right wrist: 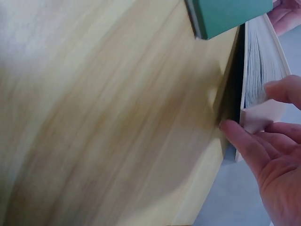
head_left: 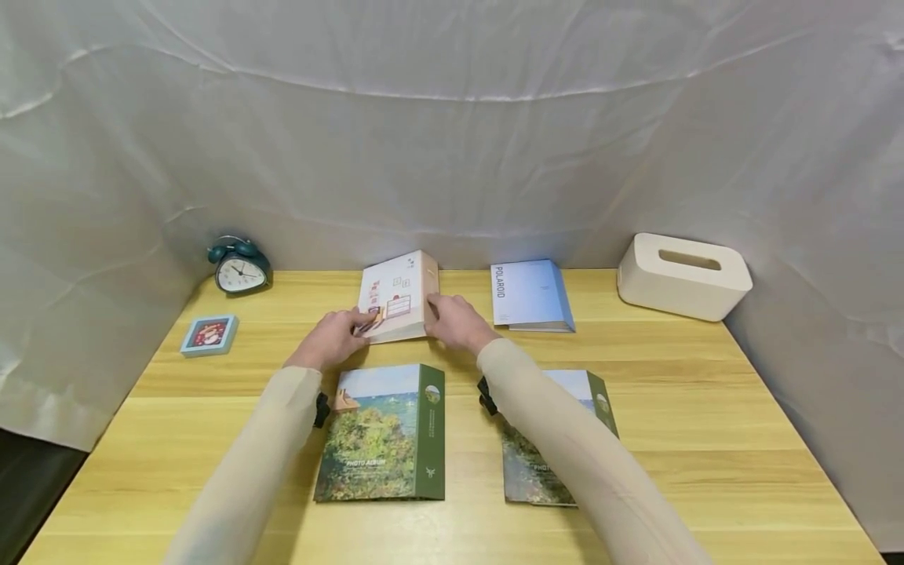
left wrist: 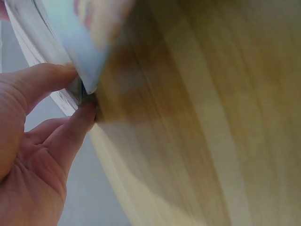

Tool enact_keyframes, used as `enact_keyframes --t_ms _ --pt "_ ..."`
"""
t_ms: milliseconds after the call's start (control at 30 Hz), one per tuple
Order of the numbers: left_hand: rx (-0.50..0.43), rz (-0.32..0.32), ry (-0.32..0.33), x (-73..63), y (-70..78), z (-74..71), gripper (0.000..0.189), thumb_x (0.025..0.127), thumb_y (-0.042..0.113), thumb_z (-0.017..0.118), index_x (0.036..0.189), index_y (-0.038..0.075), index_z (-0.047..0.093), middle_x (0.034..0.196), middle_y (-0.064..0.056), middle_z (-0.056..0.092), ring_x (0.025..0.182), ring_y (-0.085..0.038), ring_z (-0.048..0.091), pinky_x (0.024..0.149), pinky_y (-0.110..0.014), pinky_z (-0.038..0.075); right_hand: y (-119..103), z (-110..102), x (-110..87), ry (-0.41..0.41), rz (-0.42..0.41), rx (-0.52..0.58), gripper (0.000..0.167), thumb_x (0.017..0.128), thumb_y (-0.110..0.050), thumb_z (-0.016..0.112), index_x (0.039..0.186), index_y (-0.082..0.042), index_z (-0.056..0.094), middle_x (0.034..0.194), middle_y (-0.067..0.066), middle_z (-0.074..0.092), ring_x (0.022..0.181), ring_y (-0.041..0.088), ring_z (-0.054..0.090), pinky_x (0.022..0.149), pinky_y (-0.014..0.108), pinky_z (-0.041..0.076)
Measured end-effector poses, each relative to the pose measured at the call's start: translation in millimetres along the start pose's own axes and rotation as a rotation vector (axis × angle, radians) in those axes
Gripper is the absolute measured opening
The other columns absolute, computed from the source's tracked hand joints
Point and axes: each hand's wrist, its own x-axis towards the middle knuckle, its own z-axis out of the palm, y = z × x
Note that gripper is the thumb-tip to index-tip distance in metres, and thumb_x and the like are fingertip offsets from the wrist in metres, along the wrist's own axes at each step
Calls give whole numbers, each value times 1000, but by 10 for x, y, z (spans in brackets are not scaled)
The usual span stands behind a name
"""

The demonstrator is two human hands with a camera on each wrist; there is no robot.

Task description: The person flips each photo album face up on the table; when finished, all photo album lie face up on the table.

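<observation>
A thick album point(head_left: 395, 286) with a pale cover of pink and yellow furniture drawings lies at the back of the table, spine to the right. At its near left corner, my left hand point(head_left: 332, 337) pinches the edge between thumb and fingers point(left wrist: 70, 136). My right hand point(head_left: 461, 322) grips the near right corner by the spine, its thumb point(right wrist: 284, 89) at the page edges and its other fingers along the spine side. In the right wrist view, the album's white pages point(right wrist: 257, 66) show between its covers.
Two green-spined photo albums, left point(head_left: 377, 431) and right point(head_left: 523, 479), lie nearer, the right one partly under my sleeve. A blue POLAROID album point(head_left: 530, 294) lies back right. A tissue box point(head_left: 681, 278), alarm clock point(head_left: 242, 271) and small blue frame point(head_left: 209, 336) stand around. Grey fabric point(head_left: 452, 157) hangs behind.
</observation>
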Motion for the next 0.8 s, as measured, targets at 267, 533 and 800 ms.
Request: enact_keyframes --t_ms 267,533,800 --pt "31 0 8 -10 19 -8 55 96 14 65 147 14 45 151 -27 33 134 -45 35 105 -54 37 -50 -16 -60 27 -27 53 65 95 -12 64 152 -6 34 136 22 53 68 19 64 61 24 55" --pt "17 6 42 -4 8 -3 55 94 15 68 145 14 47 147 -26 40 117 -38 51 85 -44 43 -92 -30 -69 58 -65 1 60 95 -14 64 149 -6 40 132 21 56 63 16 62 54 21 53" --pt "4 17 54 -6 7 14 56 93 21 70 144 13 48 144 -26 43 78 -28 53 74 -40 44 -147 -30 -92 87 -95 -36 58 96 -18 64 148 -7 42 156 11 30 51 14 55 44 23 49"
